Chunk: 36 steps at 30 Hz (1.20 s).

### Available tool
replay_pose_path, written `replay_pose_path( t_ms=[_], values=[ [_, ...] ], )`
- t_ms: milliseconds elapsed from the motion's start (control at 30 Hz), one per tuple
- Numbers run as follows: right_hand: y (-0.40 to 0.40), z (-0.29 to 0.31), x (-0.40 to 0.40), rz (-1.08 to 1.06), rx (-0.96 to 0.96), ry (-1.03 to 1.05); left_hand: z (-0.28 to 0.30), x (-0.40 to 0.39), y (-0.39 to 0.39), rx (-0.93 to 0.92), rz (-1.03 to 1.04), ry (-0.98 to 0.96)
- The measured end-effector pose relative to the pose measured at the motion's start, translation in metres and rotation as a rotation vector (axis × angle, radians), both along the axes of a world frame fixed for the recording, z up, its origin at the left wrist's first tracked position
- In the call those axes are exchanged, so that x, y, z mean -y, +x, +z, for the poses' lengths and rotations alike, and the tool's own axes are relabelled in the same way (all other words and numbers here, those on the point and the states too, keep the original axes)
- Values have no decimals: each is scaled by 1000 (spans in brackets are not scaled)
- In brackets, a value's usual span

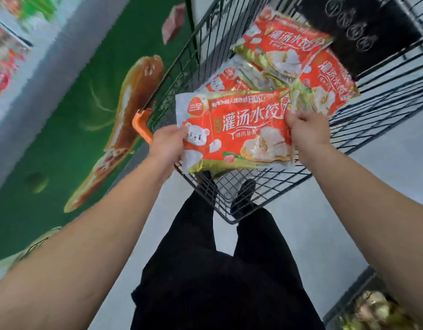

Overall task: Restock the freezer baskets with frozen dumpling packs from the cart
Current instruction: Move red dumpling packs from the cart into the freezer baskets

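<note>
Two hands [167,145] [305,132], dumpling pack [239,132] held crosswise

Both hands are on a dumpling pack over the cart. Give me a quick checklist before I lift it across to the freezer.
1. Left hand grips the held pack at its left edge: ok.
2. Right hand grips its right edge: ok.
3. Pack lifted free of the other packs in the cart: cannot tell; it overlaps them.
4. Pack undamaged: ok on the visible face.
5. Freezer basket has room: cannot tell; the freezer is blurred.
</note>
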State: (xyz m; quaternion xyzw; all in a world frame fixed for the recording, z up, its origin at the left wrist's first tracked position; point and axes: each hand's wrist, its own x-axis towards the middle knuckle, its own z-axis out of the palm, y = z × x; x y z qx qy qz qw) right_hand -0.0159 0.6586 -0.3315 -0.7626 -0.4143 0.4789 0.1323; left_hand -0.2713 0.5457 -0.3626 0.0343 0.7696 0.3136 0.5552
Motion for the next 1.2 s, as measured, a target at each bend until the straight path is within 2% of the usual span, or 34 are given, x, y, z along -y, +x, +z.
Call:
replay_pose_path(
  t_ms=[200,433,700,933,1200],
  values=[
    [-12,56,26,-69,-222,-30,76,53,-7,-115,45,124],
    [-11,121,67,48,-401,80,165,131,25,-223,197,259],
    [-42,185,109,311,-476,153,242,211,44,-348,405,301],
    [-97,219,140,469,-514,187,273,272,27,-434,534,332],
    [-171,237,162,597,-524,211,275,312,-16,-450,663,346]
  ],
)
